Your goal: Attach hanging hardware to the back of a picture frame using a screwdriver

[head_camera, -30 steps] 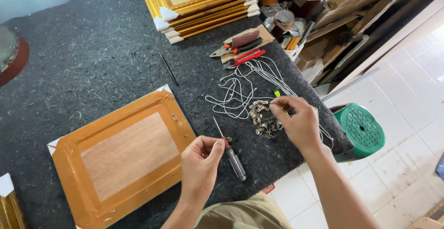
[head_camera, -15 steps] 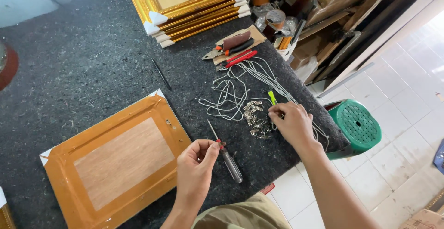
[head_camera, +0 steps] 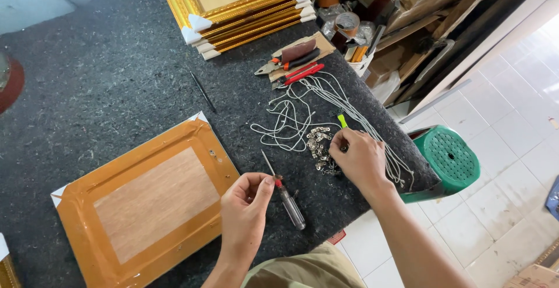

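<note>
Screwdriver (head_camera: 283,193) in left hand (head_camera: 244,212), right hand (head_camera: 361,159) on metal hangers (head_camera: 321,148)

A stack of gold picture frames (head_camera: 239,9) with white corner guards lies far ahead of the hands at the table's back edge. Pliers with red and black grips (head_camera: 291,64) rest on a scrap of cardboard, ahead of the right hand. A thin dark rod (head_camera: 202,90) lies alone on the grey felt table (head_camera: 93,78), well ahead of the left hand. A green plastic stool (head_camera: 445,160) stands on the white tiled floor (head_camera: 512,148), just right of the right hand.
</note>
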